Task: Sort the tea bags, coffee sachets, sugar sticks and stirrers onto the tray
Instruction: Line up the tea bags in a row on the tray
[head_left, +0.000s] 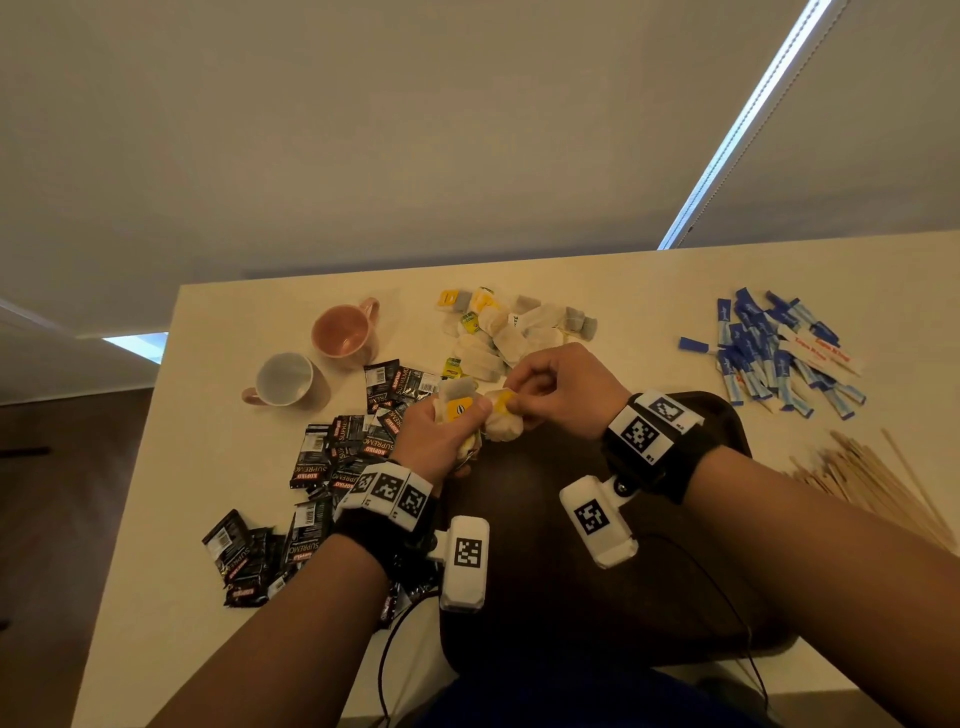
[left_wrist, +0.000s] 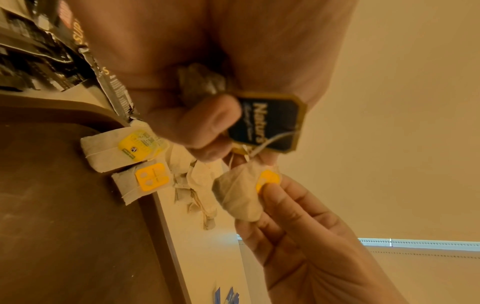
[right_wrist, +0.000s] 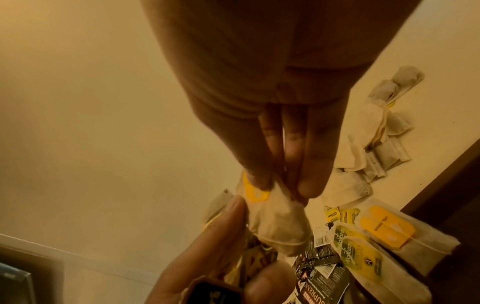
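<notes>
My left hand (head_left: 441, 431) grips a bunch of tea bags (head_left: 460, 402) above the far left corner of the dark brown tray (head_left: 597, 597); a dark blue tea tag (left_wrist: 267, 123) hangs from its fingers (left_wrist: 200, 123). My right hand (head_left: 550, 384) pinches one tea bag with a yellow tag (head_left: 501, 415) (left_wrist: 241, 195) (right_wrist: 275, 222) just beside the left hand. Two tea bags (left_wrist: 124, 152) lie on the tray's corner. More tea bags (head_left: 514, 327) are piled on the table beyond my hands.
Black coffee sachets (head_left: 332, 457) spread left of the tray. Blue sugar sticks (head_left: 774, 353) lie at the far right, wooden stirrers (head_left: 872, 483) nearer on the right. A pink mug (head_left: 345, 330) and a white-lined mug (head_left: 285, 379) stand far left on the cream table (head_left: 623, 280).
</notes>
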